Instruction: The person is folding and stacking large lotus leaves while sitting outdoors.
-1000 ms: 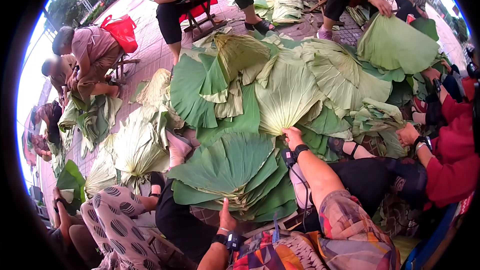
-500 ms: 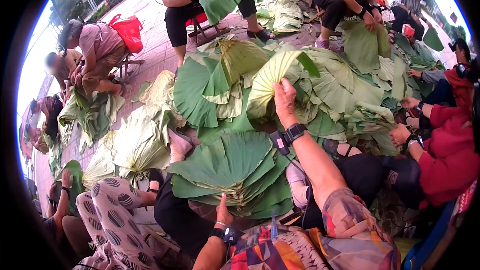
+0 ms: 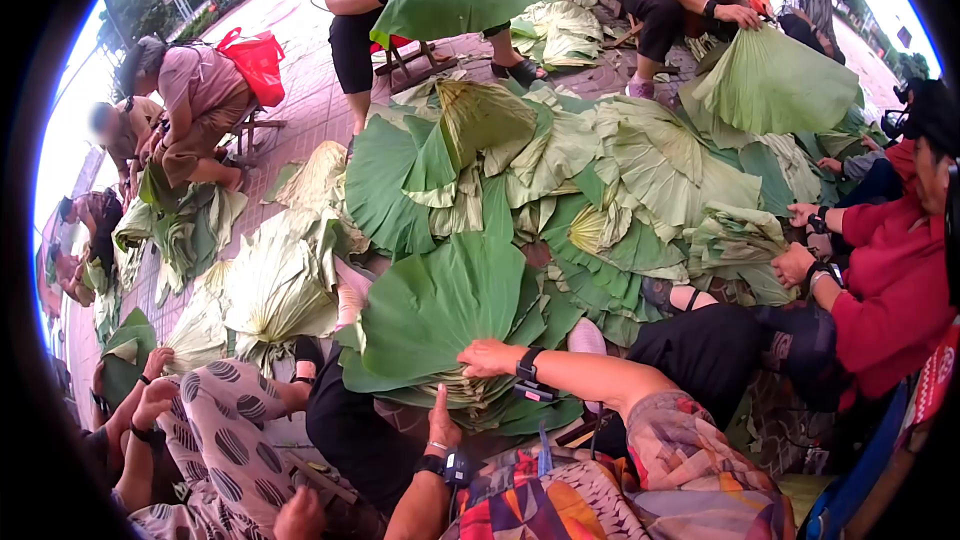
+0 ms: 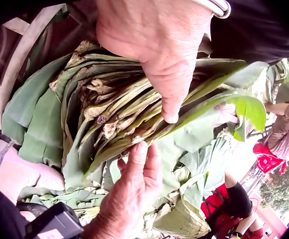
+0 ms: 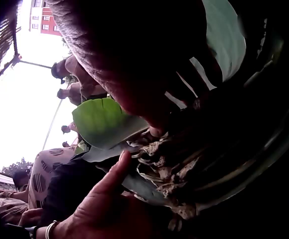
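Observation:
A stack of folded lotus leaves (image 3: 520, 410) lies fanned out in front of me, with the brownish stem ends (image 4: 109, 124) gathered at the near side. On top spreads a broad green lotus leaf (image 3: 445, 305). My right hand (image 3: 492, 358) pinches this leaf near its narrow end; the thumb and fingers show at the stem ends in the left wrist view. My left hand (image 3: 443, 425) holds the near edge of the stack, its thumb (image 4: 172, 99) laid over the leaves and its other fingers mostly hidden. The right wrist view is dark around the stack.
Beyond the stack lies a wide heap of pale and green leaves (image 3: 680, 160). Another pale pile (image 3: 285, 290) lies to the left. Seated people surround the heap; a person in red (image 3: 890, 260) sits close on my right, and patterned trousers (image 3: 225, 410) are on my left.
My right hand gripped a pale-sided leaf on the heap, lifted it and brought it back to the stack, where its green side shows. The left hand has stayed at the stack.

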{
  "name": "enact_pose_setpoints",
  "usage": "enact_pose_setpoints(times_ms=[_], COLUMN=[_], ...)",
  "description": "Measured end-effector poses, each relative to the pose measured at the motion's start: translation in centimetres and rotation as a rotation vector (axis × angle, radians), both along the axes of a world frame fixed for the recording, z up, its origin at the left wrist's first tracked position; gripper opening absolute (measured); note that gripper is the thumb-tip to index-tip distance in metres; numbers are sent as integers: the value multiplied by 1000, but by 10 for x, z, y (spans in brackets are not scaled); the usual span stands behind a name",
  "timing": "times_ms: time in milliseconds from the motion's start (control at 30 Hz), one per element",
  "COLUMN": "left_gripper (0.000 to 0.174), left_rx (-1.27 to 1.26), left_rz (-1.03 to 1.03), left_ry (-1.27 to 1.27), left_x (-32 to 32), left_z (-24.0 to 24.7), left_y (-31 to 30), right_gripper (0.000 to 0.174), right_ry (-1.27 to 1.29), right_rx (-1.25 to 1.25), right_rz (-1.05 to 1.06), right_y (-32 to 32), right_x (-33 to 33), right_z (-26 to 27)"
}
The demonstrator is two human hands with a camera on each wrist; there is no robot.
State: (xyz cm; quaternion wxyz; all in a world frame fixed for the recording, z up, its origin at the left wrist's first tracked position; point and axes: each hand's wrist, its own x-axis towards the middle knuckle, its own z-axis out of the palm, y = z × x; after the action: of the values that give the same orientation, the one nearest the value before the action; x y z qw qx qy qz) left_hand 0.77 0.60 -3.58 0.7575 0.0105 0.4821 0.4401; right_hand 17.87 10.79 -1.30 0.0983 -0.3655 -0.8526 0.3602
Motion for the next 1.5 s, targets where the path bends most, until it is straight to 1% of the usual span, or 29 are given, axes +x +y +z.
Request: enact_pose_setpoints(times_ms=[33,133,167,267,333,367,433,467,533,567,633,667,733,767,833,867,900,967,1000,1067,1100,1167,1200,1233,1333,1400,1433,1467,1500], left_gripper=[55,54,53,54,54,55,56,56,56,56,56,57,57,57,58,59,59,59,60,60,60,60,60,60,60,52,52,52,52], left_rx=[-4,-99,-80,-49,-38,-54,-72,-82,-77,-79,-84,-103,-106,-107,-135,-149,-162,-167,-174,-156,-139,-123,-113,-108,-119,-86,-85,-109,-133], left_rz=[-1,-22,-28,-33,-32,-30,-34,-23,-13,-16,-21,-57,-47,-34,-52,-49,-45,-52,-59,-58,-60,-65,-71,-70,-89,-37,-36,-49,-65], left_ry=[2,-49,-77,-64,-21,8,38,70,100,104,157,154,171,179,181,171,161,162,159,158,159,154,153,149,108,92,85,45,4], left_x=[-2,-4,-5,-3,-1,-1,0,1,5,6,7,5,3,2,-6,-8,-11,-10,-8,-4,-2,2,3,4,5,5,4,-1,-4], left_z=[-1,-7,-12,-11,-5,-3,0,0,11,13,14,13,8,2,-15,-20,-26,-20,-16,-9,-5,1,4,7,14,12,7,0,-5], left_y=[0,-1,0,0,-1,-1,0,-1,0,0,-1,-1,-1,-3,-5,-7,-8,-6,-6,-6,-5,-4,-4,-3,-2,-2,-2,-1,-1], right_gripper=[26,32,42,35,32,24,31,33,37,39,39,39,37,37,35,25,16,15,15,18,18,15,13,11,17,21,21,19,16], right_ry=[2,219,146,304,525,804,1077,1198,1315,1354,1531,1537,1756,1761,1948,1933,1930,1955,1956,1813,1813,1604,1561,1538,1000,779,717,700,613], right_rx=[-4,-140,-203,-184,-373,-494,-661,-691,-703,-733,-725,-730,-750,-753,-751,-761,-755,-780,-779,-599,-594,-263,-184,-76,236,572,593,520,634], right_rz=[-1,-179,-200,-587,-928,-1127,-1375,-1430,-1543,-1646,-1701,-1707,-1690,-1696,-1664,-1731,-1666,-1784,-1780,-1889,-1884,-1956,-1947,-1880,-1722,-1556,-1475,-1394,-1255], right_y=[0,17,30,66,84,89,89,85,83,80,77,77,79,80,87,92,95,102,104,109,114,128,134,139,144,146,144,140,137], right_x=[3,17,24,51,80,97,134,153,189,200,215,219,224,225,224,227,230,233,234,235,235,233,232,230,209,186,173,157,142], right_z=[0,0,10,12,-2,-16,-22,-31,-67,-68,-78,-84,-92,-94,-99,-99,-99,-84,-76,-63,-56,-37,-24,-9,49,80,91,107,113])
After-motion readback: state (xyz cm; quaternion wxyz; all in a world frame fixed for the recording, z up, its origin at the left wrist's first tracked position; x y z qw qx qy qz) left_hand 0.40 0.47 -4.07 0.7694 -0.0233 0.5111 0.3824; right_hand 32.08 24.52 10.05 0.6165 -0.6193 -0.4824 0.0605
